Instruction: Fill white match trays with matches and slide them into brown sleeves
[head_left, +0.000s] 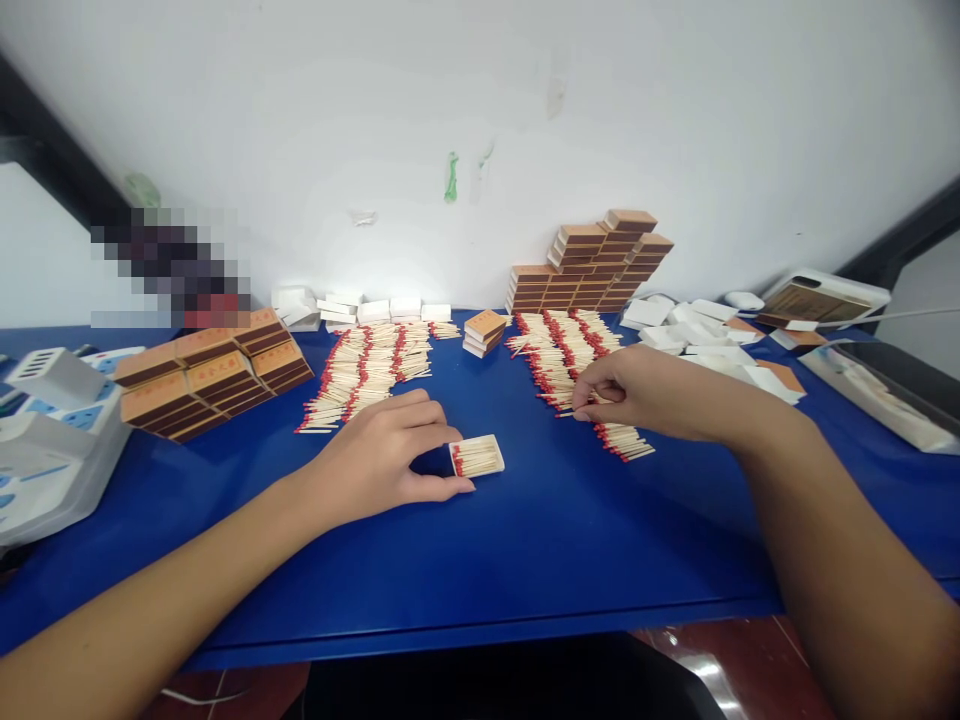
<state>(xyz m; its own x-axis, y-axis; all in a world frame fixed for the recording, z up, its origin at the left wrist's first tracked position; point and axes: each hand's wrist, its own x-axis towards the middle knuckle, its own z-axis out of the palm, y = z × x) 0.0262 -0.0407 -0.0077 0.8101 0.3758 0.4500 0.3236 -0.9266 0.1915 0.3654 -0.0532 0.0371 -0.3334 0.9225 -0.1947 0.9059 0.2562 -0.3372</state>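
My left hand (390, 455) rests on the blue table (525, 540) and pinches the left end of a small white matchbox tray (478, 456) filled with red-tipped matches. My right hand (637, 392) is curled over a long row of loose matches (570, 365) to the right, its fingertips closed on a few of them. A second spread of loose matches (367, 370) lies behind my left hand.
Stacks of brown matchboxes stand at the left (210, 380), at the back right (592, 265), and a small one in the middle (484, 332). White empty trays (697, 335) are heaped at the right and along the wall (352, 308). White devices (52, 440) sit far left.
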